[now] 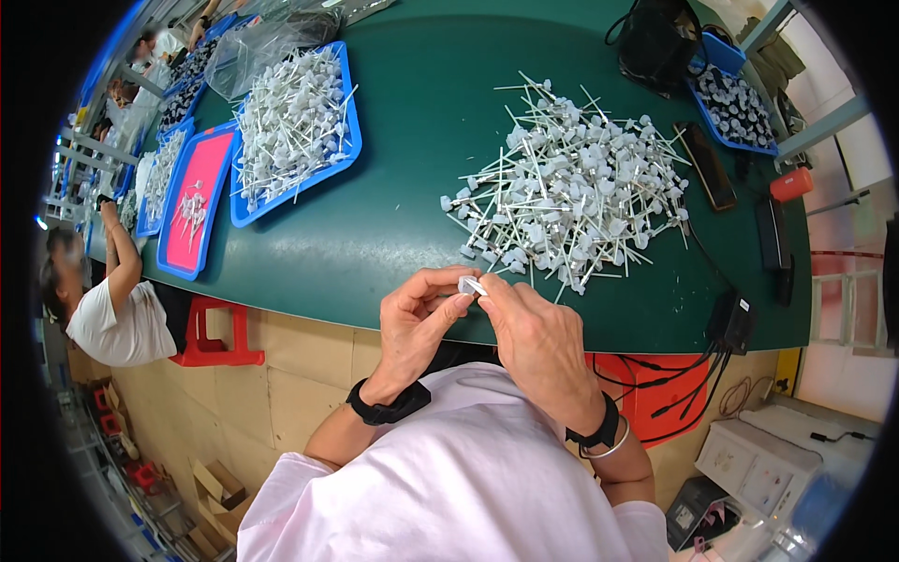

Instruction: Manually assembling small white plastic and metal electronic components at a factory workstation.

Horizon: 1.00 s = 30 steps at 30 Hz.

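Note:
My left hand (412, 323) and my right hand (538, 342) meet over the table's near edge. Between their fingertips is a small white plastic part (470, 287), mostly hidden by the fingers. The left thumb and forefinger pinch it from one side, while the right fingers close on its other end. Just beyond my hands lies a large heap of white stemmed plastic parts (571, 187), thin pale sticks with cloudy white heads, spread loosely on the green table (403, 197).
To the left, a blue tray (353, 140) is piled with similar parts; a pink-lined tray (208, 155) holds several. A phone (704, 166), a black bag (655, 42), a tray of dark parts (735, 108) and a cabled black box (730, 323) stand right. A co-worker (122, 318) sits far left.

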Each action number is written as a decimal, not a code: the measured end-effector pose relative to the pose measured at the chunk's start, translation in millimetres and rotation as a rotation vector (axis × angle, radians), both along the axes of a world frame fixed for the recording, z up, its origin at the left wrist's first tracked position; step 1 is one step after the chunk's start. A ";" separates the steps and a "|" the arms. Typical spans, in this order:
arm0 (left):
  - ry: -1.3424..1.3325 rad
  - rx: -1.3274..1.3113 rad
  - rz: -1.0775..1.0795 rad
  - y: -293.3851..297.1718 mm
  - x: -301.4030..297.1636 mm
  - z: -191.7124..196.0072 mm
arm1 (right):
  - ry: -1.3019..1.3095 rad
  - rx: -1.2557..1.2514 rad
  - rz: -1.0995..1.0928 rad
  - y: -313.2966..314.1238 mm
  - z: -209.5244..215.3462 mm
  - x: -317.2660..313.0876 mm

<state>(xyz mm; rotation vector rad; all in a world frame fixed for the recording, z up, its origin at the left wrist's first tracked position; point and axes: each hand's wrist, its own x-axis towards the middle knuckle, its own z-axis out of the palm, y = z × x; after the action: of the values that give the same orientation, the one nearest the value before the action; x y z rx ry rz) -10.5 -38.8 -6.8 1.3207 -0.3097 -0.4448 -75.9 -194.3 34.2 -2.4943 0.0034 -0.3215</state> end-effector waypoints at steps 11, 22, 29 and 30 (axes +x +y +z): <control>-0.042 0.031 0.011 0.7 -0.9 -2.7 | 0.013 0.005 0.009 -0.6 -1.3 -1.0; 0.023 0.032 -0.029 2.5 1.5 1.5 | 0.071 0.270 0.116 -16.2 2.0 6.0; 0.039 -0.005 -0.045 2.8 2.3 0.1 | 0.223 0.365 0.142 -24.9 6.9 9.4; 0.041 0.000 -0.042 3.1 2.2 0.7 | 0.230 0.393 0.155 -25.9 5.9 11.0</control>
<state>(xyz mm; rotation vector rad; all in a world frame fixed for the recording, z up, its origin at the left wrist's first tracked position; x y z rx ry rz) -8.3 -35.7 -6.1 1.3051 -0.3036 -0.5066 -64.9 -220.2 40.1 -2.1115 -0.0305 0.0319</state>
